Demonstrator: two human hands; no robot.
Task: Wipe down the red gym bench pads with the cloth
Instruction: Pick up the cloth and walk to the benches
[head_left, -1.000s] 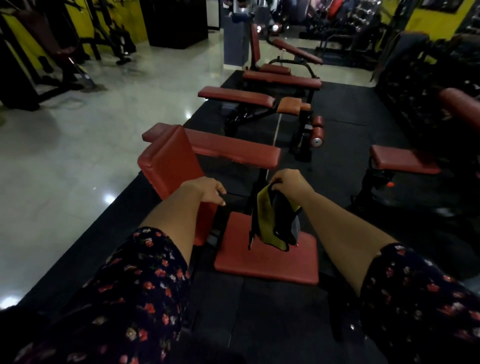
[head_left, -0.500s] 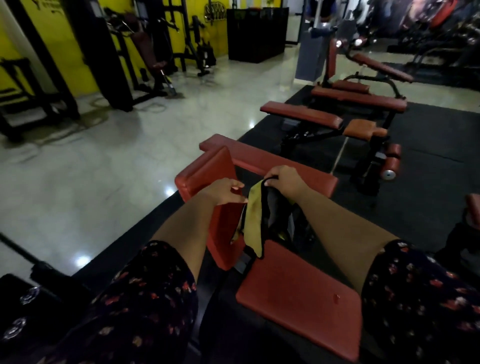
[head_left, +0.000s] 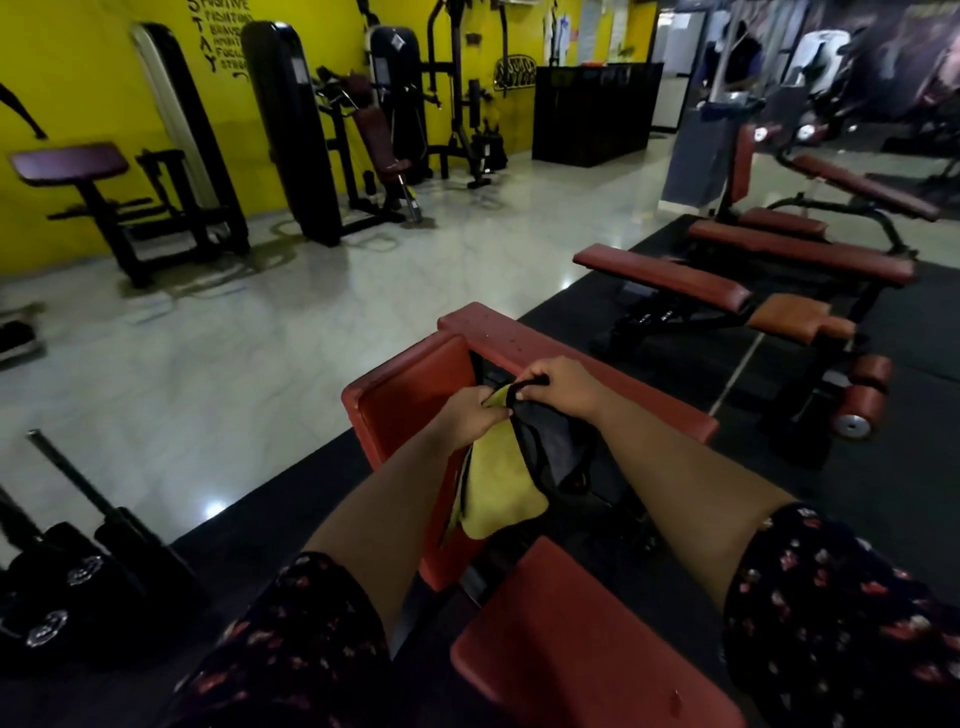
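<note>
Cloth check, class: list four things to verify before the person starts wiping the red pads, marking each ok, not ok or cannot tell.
1. Both hands on cloth: ok; left hand and right hand grip its top edge.
2. Cloth spread for wiping: not ok; it hangs bunched.
3. Upright pad close: ok; beside the left hand.
4. Cloth damp: cannot tell.

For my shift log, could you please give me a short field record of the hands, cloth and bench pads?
cloth: yellow and dark, hanging below both hands
left hand: pinches its top edge
right hand: grips its top edge
upright pad: red, left of the cloth
seat pad: red, below the forearms, nearest the camera
</note>
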